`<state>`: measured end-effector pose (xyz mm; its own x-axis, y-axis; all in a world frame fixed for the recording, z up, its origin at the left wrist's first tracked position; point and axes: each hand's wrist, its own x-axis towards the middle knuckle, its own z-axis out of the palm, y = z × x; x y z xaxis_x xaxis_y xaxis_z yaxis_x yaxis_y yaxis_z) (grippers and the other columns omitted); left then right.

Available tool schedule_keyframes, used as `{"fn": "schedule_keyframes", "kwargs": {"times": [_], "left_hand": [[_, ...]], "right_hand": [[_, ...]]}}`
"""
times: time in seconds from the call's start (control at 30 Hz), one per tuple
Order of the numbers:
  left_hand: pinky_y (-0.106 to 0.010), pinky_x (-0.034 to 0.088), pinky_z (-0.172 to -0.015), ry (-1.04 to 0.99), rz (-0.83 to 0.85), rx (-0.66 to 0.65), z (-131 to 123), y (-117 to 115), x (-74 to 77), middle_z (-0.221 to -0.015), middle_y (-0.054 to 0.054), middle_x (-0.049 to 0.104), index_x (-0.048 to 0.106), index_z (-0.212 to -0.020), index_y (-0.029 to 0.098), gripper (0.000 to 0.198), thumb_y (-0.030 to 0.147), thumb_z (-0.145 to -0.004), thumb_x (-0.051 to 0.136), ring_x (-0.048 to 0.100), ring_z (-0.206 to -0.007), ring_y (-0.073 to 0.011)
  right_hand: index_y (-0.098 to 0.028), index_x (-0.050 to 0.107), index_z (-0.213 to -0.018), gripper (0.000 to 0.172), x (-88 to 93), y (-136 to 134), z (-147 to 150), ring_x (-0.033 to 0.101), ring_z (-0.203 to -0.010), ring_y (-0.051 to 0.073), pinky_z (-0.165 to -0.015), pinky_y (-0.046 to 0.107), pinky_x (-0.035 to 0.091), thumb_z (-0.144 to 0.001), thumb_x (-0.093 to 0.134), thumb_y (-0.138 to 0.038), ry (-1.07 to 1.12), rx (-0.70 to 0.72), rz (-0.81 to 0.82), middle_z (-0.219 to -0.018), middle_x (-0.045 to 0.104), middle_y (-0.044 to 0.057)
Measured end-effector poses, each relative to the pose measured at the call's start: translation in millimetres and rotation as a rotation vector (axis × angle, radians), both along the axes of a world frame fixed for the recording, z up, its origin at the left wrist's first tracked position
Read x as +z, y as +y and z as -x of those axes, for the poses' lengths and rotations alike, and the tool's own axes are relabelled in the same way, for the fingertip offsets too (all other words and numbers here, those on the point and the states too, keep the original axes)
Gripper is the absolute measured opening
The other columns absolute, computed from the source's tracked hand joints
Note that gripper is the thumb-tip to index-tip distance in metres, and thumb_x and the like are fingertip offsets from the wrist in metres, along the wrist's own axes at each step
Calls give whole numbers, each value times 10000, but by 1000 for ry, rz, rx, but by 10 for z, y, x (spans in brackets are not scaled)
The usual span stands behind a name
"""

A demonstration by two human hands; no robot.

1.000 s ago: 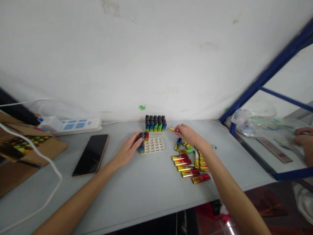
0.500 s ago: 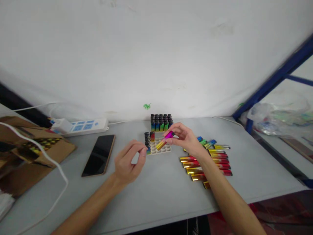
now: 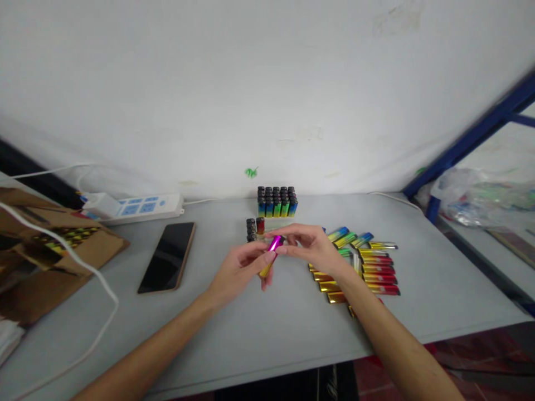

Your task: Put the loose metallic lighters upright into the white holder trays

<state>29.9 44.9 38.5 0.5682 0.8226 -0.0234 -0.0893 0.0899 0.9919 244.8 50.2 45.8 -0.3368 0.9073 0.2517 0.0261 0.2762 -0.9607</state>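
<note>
Lighter (image 3: 275, 247) with a shiny purple upper part, a gold lower end and a black cap slants between the person's two hands, above the desk (image 3: 259, 351), its cap toward the right. The left hand (image 3: 238, 273) has its fingers clamped on the body, the thumb lying across it. The right hand (image 3: 313, 247) reaches in from the other side, thumb and forefinger closed about the capped end.

Just behind the hands, a pale tray (image 3: 275, 224) shows only in part. Along its left side stands a row of black-topped lighters (image 3: 251, 227), and next to them a red lighter (image 3: 260, 225) stands upright. Further back, near the wall (image 3: 267, 83), a compact block of upright lighters (image 3: 277, 203) has black tops and blue, green and yellow bodies.

Beside the right forearm, loose lighters (image 3: 379, 273) lie flat in rough rows, in red, gold, green and blue; the arm hides some. To the left, a phone (image 3: 167, 258) rests with its screen dark, near a white power strip (image 3: 148, 207). An open cardboard box (image 3: 98, 245) with more lighters inside sits at the far left, a white cable (image 3: 90, 267) looping in front. Clear plastic bags (image 3: 462, 192) lie beyond the blue frame (image 3: 472, 136) on the right.
</note>
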Motion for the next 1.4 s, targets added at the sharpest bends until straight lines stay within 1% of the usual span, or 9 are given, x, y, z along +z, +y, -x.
{"fn": "schedule_keyframes", "kwargs": {"times": [0.13, 0.3, 0.37, 0.47, 0.53, 0.7, 0.87, 1.1, 1.4], "left_hand": [[-263, 554, -500, -6, 58, -52, 19, 18, 17, -650, 14, 638, 663, -940, 158, 366, 520, -950, 718, 608, -510, -125], [-305, 608, -572, -55, 100, -57, 7, 10, 1, -912, -67, 727, 627, -1015, 172, 357, 507, -946, 728, 699, -723, -181], [-268, 562, -525, -64, 85, -56, 9, 12, -7, -993, -85, 719, 624, -1069, 169, 360, 494, -953, 725, 678, -717, -164], [-247, 518, -518, -69, 47, -49, 18, 14, -21, -958, -60, 682, 614, -1103, 166, 337, 474, -986, 687, 598, -651, -119], [-250, 518, -540, -89, 46, -58, 16, 11, -38, -907, -28, 639, 597, -1107, 178, 321, 469, -996, 675, 563, -646, -110], [-201, 407, -509, -97, 22, 49, -10, 4, -77, -751, 54, 494, 530, -1041, 223, 363, 563, -990, 645, 412, -590, -88], [-220, 260, -460, 135, -111, 217, 32, 38, -83, -632, 72, 367, 560, -862, 200, 482, 671, -953, 609, 301, -529, -91], [-257, 240, -491, 380, -289, 338, 104, 92, -137, -568, 51, 345, 477, -650, 213, 492, 604, -936, 563, 319, -545, -117], [-254, 255, -495, 443, -329, 352, 96, 101, -130, -564, 44, 383, 467, -628, 219, 396, 484, -918, 520, 342, -542, -122]], "right_hand": [[-291, 817, -1146, 285, 23, 54, -83, 699, -1165, 246, -915, 386, 591, -941, 758, -480, -12, -46, -9, -1258, 777, 57], [-231, 756, -1237, 341, -118, 171, -268, 730, -898, 210, -820, 363, 604, -999, 673, -460, -299, -199, -94, -1064, 802, 73], [-213, 735, -1272, 367, -237, 207, -322, 729, -1030, 253, -969, 436, 584, -971, 720, -422, -516, -198, -197, -1173, 784, 108], [-216, 590, -1480, 657, -414, 217, -331, 597, -1373, 319, -1182, 527, 461, -894, 815, -409, -695, -129, -273, -1480, 638, 159], [-213, 485, -1567, 804, -482, 199, -294, 532, -1454, 321, -1222, 530, 425, -872, 839, -407, -735, -82, -274, -1568, 554, 175], [-172, 390, -1611, 877, -425, 111, -130, 579, -1352, 348, -1150, 549, 476, -884, 824, -399, -859, -135, -268, -1472, 597, 203], [-188, 329, -1633, 967, -364, 19, 24, 583, -1258, 380, -1082, 574, 501, -856, 839, -455, -942, -202, -282, -1361, 625, 185], [-230, 327, -1633, 900, -354, 1, 57, 574, -1273, 389, -1080, 581, 493, -898, 799, -446, -954, -213, -287, -1389, 607, 179], [-203, 338, -1623, 875, -337, 14, 53, 571, -1283, 394, -1073, 584, 492, -914, 782, -460, -970, -211, -280, -1424, 597, 192]]}}
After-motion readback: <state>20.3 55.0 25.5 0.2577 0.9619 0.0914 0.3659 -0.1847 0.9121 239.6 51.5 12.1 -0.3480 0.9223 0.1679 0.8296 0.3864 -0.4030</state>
